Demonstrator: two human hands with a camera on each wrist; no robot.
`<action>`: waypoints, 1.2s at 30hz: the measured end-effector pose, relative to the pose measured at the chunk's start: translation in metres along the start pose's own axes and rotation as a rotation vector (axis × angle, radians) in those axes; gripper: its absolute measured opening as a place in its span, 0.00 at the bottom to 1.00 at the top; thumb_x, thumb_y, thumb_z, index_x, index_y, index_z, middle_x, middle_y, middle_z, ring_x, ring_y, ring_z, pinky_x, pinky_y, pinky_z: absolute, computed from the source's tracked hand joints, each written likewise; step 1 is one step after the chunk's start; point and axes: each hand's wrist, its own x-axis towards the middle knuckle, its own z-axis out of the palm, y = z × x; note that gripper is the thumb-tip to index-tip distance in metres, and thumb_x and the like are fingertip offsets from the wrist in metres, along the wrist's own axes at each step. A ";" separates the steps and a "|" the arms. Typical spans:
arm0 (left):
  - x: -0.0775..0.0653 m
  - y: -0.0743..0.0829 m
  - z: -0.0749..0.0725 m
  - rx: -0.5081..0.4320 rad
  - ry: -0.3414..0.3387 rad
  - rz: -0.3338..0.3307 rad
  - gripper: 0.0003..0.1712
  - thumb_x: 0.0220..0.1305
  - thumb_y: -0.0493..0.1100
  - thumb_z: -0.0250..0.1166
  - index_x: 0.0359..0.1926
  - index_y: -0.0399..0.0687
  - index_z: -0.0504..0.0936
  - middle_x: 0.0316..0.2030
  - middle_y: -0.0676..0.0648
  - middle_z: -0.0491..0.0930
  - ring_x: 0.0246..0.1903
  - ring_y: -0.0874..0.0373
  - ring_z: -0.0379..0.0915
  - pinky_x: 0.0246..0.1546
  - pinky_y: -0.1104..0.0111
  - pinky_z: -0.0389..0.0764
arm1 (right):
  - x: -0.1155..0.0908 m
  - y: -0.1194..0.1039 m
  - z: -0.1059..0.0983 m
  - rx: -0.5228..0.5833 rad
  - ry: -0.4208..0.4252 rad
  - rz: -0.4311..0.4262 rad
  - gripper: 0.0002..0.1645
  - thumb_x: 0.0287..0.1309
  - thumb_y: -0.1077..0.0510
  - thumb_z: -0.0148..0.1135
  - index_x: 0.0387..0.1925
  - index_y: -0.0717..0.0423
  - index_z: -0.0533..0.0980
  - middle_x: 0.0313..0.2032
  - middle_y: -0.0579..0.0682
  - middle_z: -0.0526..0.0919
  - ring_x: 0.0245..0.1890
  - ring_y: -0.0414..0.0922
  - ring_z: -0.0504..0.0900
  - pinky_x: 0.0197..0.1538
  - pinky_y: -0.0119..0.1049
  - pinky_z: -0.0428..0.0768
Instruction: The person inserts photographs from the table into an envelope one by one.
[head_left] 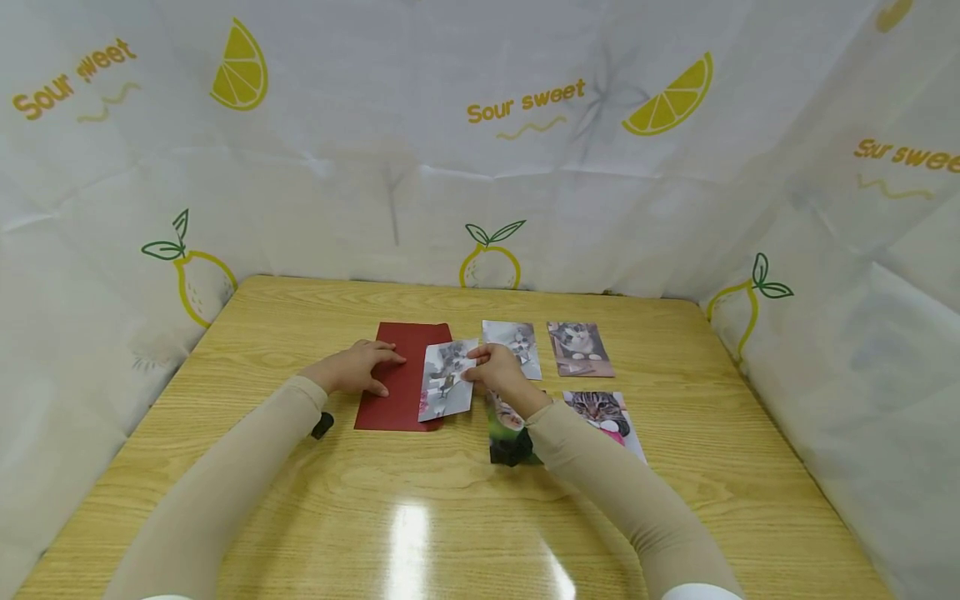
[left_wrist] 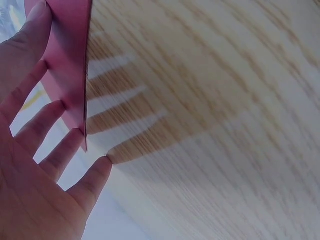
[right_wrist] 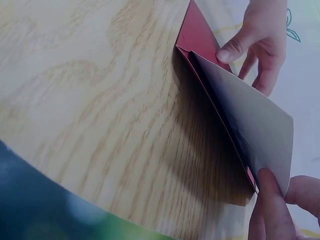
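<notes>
My left hand [head_left: 351, 368] lies spread over the left part of a red paper envelope [head_left: 390, 408], fingertips on its surface. In the left wrist view its fingers [left_wrist: 62, 162] are apart along the red edge. A cat photo [head_left: 442, 398] overlaps the envelope's right side, tilted up at its right edge. My right hand [head_left: 506, 375] pinches that edge between thumb and fingers. From the right wrist view, the photo's pale back [right_wrist: 255, 112] slants up from the envelope's opening side, the thumb and fingers at its near corner.
Right of the envelope lie several more cat photos: one at the back [head_left: 517, 332], one at the back right [head_left: 579, 346], one with green [head_left: 510, 448] partly under my right wrist, and one by the forearm [head_left: 600, 407]. A lemon-print white cloth [head_left: 360, 192] hangs behind the wooden table [head_left: 300, 517].
</notes>
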 end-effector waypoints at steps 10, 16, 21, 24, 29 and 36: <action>0.001 -0.001 0.001 0.007 -0.007 0.005 0.35 0.59 0.46 0.70 0.67 0.47 0.71 0.72 0.36 0.56 0.70 0.34 0.49 0.66 0.47 0.62 | 0.004 -0.002 0.006 0.025 -0.004 -0.001 0.21 0.54 0.70 0.67 0.50 0.62 0.76 0.37 0.51 0.71 0.31 0.43 0.73 0.40 0.39 0.82; 0.001 -0.003 0.002 0.007 -0.007 0.011 0.35 0.59 0.46 0.70 0.67 0.47 0.71 0.72 0.36 0.56 0.70 0.34 0.49 0.66 0.47 0.62 | 0.004 -0.003 0.012 0.057 0.012 -0.016 0.22 0.56 0.69 0.66 0.53 0.62 0.76 0.40 0.53 0.73 0.33 0.42 0.75 0.39 0.37 0.81; 0.000 -0.003 0.001 -0.001 -0.005 0.005 0.35 0.59 0.46 0.70 0.67 0.48 0.71 0.72 0.36 0.55 0.70 0.33 0.48 0.66 0.46 0.63 | 0.001 -0.006 0.017 0.068 -0.016 -0.039 0.24 0.60 0.68 0.62 0.58 0.63 0.73 0.46 0.57 0.73 0.34 0.42 0.74 0.38 0.38 0.77; 0.000 -0.001 0.001 0.002 -0.002 0.004 0.35 0.59 0.46 0.70 0.67 0.48 0.70 0.72 0.36 0.55 0.70 0.33 0.48 0.66 0.46 0.63 | -0.002 -0.006 0.016 0.046 -0.031 -0.048 0.25 0.61 0.69 0.59 0.61 0.62 0.71 0.52 0.59 0.72 0.36 0.44 0.73 0.40 0.39 0.77; 0.000 0.000 0.001 0.005 0.003 0.001 0.35 0.59 0.46 0.70 0.67 0.48 0.71 0.72 0.36 0.56 0.70 0.33 0.48 0.66 0.47 0.64 | -0.006 -0.003 0.011 0.002 -0.045 -0.037 0.26 0.60 0.72 0.58 0.60 0.60 0.71 0.52 0.60 0.73 0.40 0.47 0.77 0.45 0.42 0.81; -0.001 0.000 0.001 0.007 0.003 0.009 0.35 0.59 0.46 0.70 0.66 0.47 0.71 0.72 0.35 0.56 0.69 0.33 0.49 0.65 0.47 0.64 | -0.007 0.000 0.009 0.020 -0.063 -0.027 0.23 0.60 0.72 0.60 0.57 0.61 0.72 0.45 0.57 0.73 0.35 0.45 0.77 0.44 0.42 0.83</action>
